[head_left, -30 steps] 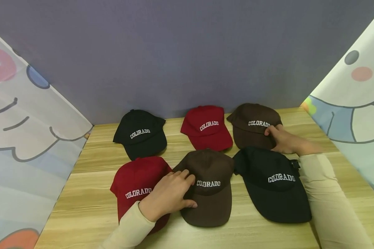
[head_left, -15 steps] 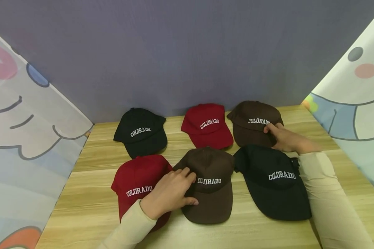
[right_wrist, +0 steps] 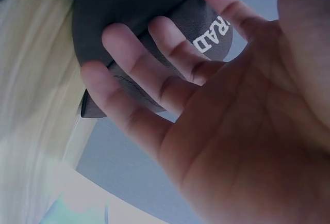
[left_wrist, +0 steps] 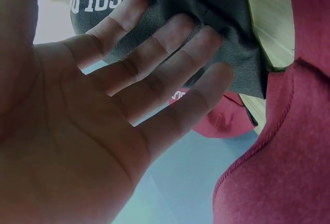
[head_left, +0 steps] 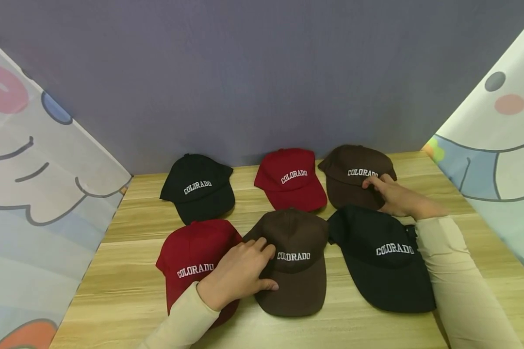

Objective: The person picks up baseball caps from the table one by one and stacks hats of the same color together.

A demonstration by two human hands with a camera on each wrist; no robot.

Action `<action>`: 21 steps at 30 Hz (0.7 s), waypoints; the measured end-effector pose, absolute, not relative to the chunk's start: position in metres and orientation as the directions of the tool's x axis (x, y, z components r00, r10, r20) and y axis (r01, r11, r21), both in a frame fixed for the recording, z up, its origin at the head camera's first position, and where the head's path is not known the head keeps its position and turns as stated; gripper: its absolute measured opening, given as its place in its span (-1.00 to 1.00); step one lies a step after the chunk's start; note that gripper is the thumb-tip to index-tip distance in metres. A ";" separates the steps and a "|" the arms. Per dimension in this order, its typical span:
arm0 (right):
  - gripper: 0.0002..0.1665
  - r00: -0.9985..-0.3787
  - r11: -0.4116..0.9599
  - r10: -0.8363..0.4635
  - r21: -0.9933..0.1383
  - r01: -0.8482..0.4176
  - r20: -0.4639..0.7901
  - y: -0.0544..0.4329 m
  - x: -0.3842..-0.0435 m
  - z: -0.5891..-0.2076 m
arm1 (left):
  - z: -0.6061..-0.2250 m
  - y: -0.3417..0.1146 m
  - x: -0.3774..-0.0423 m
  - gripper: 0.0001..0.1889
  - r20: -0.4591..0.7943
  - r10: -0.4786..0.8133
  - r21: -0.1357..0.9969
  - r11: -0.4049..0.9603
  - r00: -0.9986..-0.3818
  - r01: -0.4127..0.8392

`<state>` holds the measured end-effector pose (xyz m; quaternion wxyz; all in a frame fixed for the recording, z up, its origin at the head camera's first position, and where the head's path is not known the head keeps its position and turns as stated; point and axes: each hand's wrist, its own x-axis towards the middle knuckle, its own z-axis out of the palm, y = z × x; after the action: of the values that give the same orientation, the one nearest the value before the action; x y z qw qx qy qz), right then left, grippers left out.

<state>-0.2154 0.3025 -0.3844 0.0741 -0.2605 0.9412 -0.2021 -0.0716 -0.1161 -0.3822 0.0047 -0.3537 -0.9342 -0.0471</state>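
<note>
On the pale wood table (head_left: 96, 295), nearest the person, the left hand (head_left: 237, 271) reaches over the right side of the near red cap (head_left: 194, 242), its fingertips at the left side of the crown of the near brown cap (head_left: 297, 291). Its fingers are spread and loosely extended, the thumb apart over the brim; they are not closed round the cloth. Right of the near brown cap lies the near black cap (head_left: 384, 271), brim toward the person, the right sleeve (head_left: 458, 271) along its right edge. Farther back, the right hand (head_left: 397, 196) lays spaced, nearly straight fingers on the right of the far brown cap (head_left: 353, 157), around where brim meets crown, with no firm grip showing. To its left in that far row sit the far red cap (head_left: 288, 167) and the far black cap (head_left: 196, 169), before the grey backdrop (head_left: 262, 77). Both brown caps look light, matte and unlikely to slip or break; the crowns should give softly, so the stiffer brim seems the surest hold.
</note>
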 end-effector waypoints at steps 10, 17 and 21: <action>-0.30 -0.855 0.790 -0.518 -0.397 -0.467 -0.025 0.301 -0.212 -0.379 | -0.383 -0.115 -0.071 -0.40 0.037 0.656 0.071 0.751 -0.754 0.656; -0.33 -0.861 0.814 -0.508 -0.336 -0.474 -0.017 0.305 -0.212 -0.375 | -0.384 -0.115 -0.071 -0.41 0.037 0.652 0.072 0.754 -0.757 0.653; -0.36 -0.865 0.822 -0.501 -0.309 -0.478 0.005 0.306 -0.211 -0.371 | -0.384 -0.115 -0.071 -0.41 0.040 0.652 0.072 0.754 -0.757 0.653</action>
<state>-0.2110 0.3064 -0.3708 0.0383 -0.2565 0.9538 -0.1519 -0.0708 -0.1149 -0.3839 0.0060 -0.3484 -0.9365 -0.0406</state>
